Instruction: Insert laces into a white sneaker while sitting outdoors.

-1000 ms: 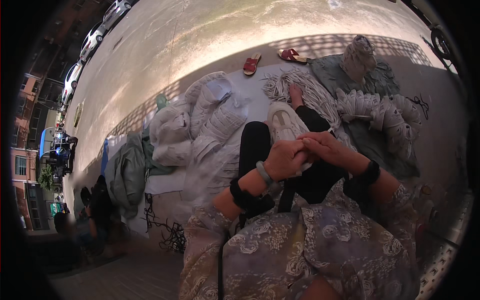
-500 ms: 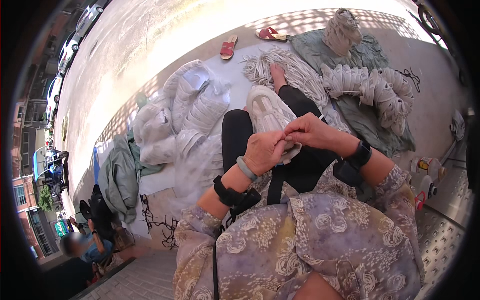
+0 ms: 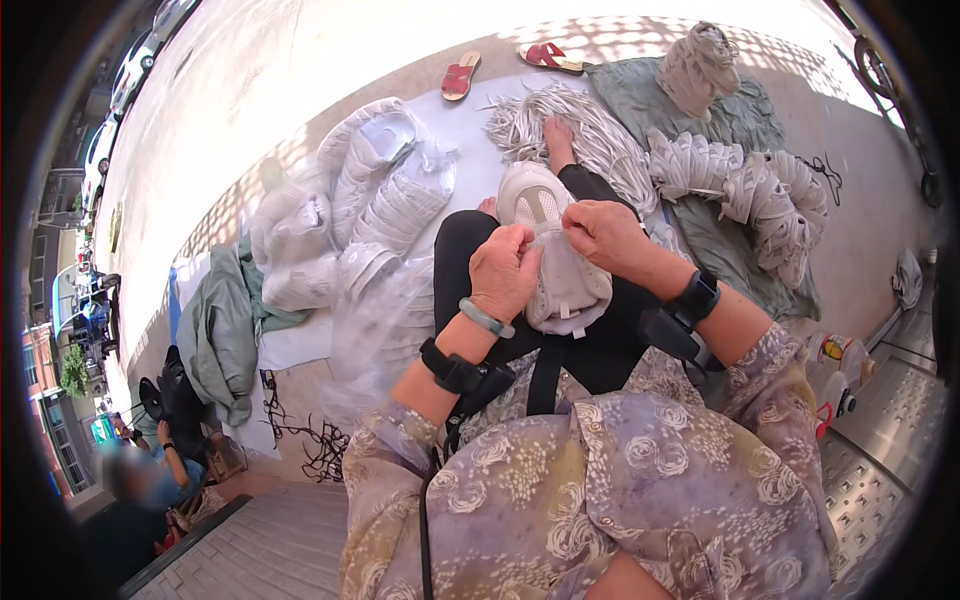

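Note:
A pale cream and white sneaker upper (image 3: 567, 283) lies across my lap, its mesh toe pointing away from me and its tongue side toward my body. My left hand (image 3: 505, 268) is closed in a pinch at the left edge of the upper, over my knee. Opposite it, my right hand (image 3: 608, 238) is pinched near the right edge, by the mesh. Whatever sits between the fingertips of either hand is too small to make out. Beyond the toe, a heap of white shoelaces (image 3: 600, 140) spreads around my bare foot.
To the left, stacked white shoe uppers (image 3: 400, 195) lie partly in clear plastic beside a green-grey cloth (image 3: 222, 335). More tied uppers (image 3: 770, 195) rest on a green sheet (image 3: 745, 105) at right. Red sandals (image 3: 461, 77), black cords (image 3: 322, 450) and a seated person (image 3: 150, 490) surround the area.
My hands were together over the near part of the upper; now they are apart, one on each side and farther forward. The upper's near part has come into view.

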Tool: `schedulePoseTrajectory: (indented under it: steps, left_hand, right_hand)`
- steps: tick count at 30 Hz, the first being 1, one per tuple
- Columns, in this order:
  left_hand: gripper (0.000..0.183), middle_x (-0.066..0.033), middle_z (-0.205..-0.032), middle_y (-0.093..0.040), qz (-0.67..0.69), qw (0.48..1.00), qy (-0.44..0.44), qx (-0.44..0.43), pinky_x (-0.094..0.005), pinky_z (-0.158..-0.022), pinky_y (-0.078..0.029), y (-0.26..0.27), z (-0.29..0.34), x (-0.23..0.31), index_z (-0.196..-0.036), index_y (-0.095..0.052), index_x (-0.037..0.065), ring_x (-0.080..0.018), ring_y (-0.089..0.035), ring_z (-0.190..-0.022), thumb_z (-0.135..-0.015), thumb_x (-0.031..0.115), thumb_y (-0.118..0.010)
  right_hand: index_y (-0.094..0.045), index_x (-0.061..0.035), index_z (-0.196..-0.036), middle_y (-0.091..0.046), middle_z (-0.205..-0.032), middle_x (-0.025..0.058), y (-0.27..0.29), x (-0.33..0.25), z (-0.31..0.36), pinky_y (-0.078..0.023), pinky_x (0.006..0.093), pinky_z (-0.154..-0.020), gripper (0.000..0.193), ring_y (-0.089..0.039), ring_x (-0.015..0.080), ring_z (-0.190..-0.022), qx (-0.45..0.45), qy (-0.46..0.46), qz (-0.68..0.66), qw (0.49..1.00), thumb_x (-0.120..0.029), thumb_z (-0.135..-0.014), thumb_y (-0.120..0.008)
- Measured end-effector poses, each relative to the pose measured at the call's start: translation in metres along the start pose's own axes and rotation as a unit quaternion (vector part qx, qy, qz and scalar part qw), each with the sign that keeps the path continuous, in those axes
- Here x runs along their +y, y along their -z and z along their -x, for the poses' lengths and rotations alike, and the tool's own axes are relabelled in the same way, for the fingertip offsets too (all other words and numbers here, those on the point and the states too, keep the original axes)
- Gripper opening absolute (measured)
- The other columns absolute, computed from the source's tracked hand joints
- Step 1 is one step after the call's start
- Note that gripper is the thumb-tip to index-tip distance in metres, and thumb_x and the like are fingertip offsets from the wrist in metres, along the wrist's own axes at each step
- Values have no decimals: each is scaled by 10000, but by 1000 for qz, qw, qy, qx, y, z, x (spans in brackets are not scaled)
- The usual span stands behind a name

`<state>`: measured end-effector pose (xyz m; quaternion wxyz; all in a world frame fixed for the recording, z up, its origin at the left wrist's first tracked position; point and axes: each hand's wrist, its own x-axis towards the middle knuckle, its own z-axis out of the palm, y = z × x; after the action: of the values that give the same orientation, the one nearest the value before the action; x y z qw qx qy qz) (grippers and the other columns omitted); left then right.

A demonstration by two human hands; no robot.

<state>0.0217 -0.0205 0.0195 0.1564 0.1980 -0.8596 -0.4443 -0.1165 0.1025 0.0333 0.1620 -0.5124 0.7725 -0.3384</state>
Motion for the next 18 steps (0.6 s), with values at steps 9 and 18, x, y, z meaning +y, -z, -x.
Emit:
schedulePoseTrajectory:
  steps: [9, 18]
  left_hand:
    - [213, -73, -683, -515, -11, 999, 33, -15, -296, -573, -439, -7, -5, -3, -831, -536, 20, -186, -511, -592, -673, 100, -654]
    - [344, -120, -759, -531, -17, 993, 91, -77, -376, -649, -447, -8, -9, -2, -947, -472, 23, -288, -557, -699, -678, 140, -651]
  right_hand:
    - [-529, -17, -703, -582, -693, 169, -6, 2, 0, -462, 421, -632, 124, -596, 327, -691, -60, 6, 123, 991, -127, -740, -485]
    - [-593, 10, -673, -605, -686, 204, -7, 7, -14, -481, 419, -629, 196, -610, 347, -678, -147, 9, 167, 975, -166, -672, -507]
